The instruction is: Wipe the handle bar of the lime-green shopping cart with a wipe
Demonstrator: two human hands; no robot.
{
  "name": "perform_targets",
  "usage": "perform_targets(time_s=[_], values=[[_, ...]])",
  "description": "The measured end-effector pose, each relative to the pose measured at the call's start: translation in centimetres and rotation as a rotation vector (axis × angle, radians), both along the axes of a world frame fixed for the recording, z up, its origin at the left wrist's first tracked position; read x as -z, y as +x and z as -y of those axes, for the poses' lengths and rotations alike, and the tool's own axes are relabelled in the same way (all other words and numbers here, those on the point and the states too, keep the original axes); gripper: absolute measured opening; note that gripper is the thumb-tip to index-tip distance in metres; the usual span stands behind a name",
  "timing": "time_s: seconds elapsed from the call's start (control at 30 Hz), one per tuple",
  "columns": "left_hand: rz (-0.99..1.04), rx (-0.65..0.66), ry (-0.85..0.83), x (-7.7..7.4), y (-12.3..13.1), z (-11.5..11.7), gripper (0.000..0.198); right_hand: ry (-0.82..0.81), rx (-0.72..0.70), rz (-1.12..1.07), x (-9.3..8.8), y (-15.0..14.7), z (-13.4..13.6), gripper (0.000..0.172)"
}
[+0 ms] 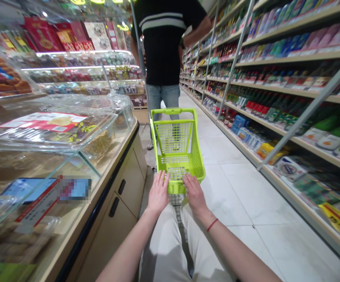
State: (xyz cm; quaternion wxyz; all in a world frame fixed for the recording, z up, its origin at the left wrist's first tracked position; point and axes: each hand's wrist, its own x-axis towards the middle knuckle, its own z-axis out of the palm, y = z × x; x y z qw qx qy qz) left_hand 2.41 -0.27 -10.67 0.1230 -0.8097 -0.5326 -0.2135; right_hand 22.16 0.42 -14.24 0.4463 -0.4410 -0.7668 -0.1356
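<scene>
A bright green plastic shopping cart [177,147] stands in the aisle just ahead of me, its basket holding nothing I can see. My left hand [158,192] rests on the near rim of the cart, fingers curled over the edge. My right hand [194,192] lies beside it on the same rim, also wrapped over it; a thin red band circles that wrist. My light trousers show below my arms.
A person in a dark striped top and jeans [163,51] stands right beyond the cart. A glass display counter [70,156] with packaged food runs along the left. Stocked shelves [275,90] line the right. White tiled floor [246,188] runs between them.
</scene>
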Motion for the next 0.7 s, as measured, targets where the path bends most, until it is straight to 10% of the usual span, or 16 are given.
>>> perform_targets(time_s=[0.23,0.7], values=[[-0.018,0.017,0.055,0.8,-0.3,-0.3,0.071,-0.033,-0.123,0.094,-1.2,-6.1,0.0,0.051],[-0.009,0.006,0.055,0.3,-0.7,-0.3,0.079,-0.005,0.027,0.098,-0.8,5.9,0.3,0.068]])
